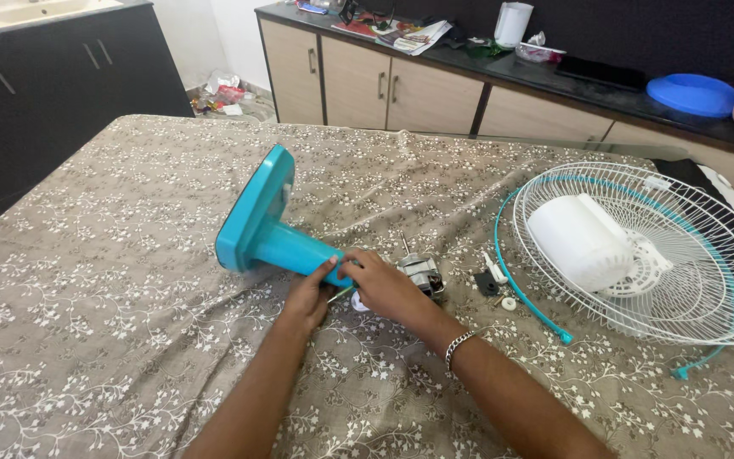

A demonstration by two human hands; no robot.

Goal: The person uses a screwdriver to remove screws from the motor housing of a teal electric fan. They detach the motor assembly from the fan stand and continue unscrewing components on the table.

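Note:
A turquoise fan stand (258, 223) lies on its side on the patterned cloth, flat base toward the left, neck toward the right. My left hand (309, 296) grips the neck from below near its right end. My right hand (382, 284), a silver bracelet on its wrist, rests on the neck's end where it meets the metal fan motor (422, 272). A thin tool pokes out between the two hands; which hand holds it I cannot tell.
A white wire fan guard (707, 255) with a white motor cover (581, 242) and a loose turquoise rim ring lies at right. Small white and black parts (493, 276) sit beside the motor. Cabinets and a cluttered counter stand behind the table.

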